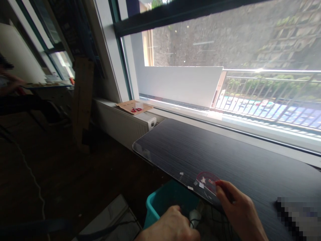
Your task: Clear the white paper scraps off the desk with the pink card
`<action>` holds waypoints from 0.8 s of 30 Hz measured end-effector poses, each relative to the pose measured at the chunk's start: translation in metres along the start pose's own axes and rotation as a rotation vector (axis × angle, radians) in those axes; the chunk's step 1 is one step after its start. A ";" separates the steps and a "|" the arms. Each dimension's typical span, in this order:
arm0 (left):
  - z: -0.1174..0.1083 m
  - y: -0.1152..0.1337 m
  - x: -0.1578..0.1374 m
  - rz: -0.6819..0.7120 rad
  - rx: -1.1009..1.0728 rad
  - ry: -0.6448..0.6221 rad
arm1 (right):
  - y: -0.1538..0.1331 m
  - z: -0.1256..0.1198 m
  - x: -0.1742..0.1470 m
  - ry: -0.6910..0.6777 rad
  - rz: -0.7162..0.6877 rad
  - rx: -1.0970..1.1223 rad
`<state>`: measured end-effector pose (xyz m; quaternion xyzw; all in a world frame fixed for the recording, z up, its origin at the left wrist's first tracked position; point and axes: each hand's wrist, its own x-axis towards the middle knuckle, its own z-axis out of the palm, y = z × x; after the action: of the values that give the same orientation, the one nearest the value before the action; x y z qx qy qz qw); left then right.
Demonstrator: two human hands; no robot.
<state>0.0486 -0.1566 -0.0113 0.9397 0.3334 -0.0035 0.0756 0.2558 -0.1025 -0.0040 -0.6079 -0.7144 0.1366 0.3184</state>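
Observation:
My right hand [237, 204] is at the front edge of the dark table [200, 147]. Its fingers pinch a thin, see-through piece with a curved red rim [206, 173], lying flat against the tabletop. Small white paper scraps [201, 185] lie on and around this piece, some right at the table edge. Lower down, my left hand [173, 226] is closed at the near rim of a teal bin [156, 201], its back toward me. The fingertips are mostly hidden. The bin's opening lies just below the table edge.
Red-handled scissors [136, 109] rest on brown cardboard [122, 106] above a white radiator [120, 122]. A tall cardboard piece [82, 100] leans at left. Cables hang under the table. A person [12, 83] sits at another table far left. A window runs behind.

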 end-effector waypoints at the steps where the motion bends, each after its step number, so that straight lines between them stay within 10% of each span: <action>1: -0.001 0.000 0.000 0.002 -0.005 0.001 | 0.000 -0.001 -0.001 -0.002 0.001 -0.005; 24: -0.018 -0.009 0.003 -0.022 -0.139 -0.050 | -0.002 -0.003 -0.003 -0.018 -0.035 0.036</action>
<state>0.0446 -0.1447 0.0053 0.9282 0.3410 -0.0046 0.1491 0.2561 -0.1059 -0.0018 -0.5882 -0.7253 0.1493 0.3249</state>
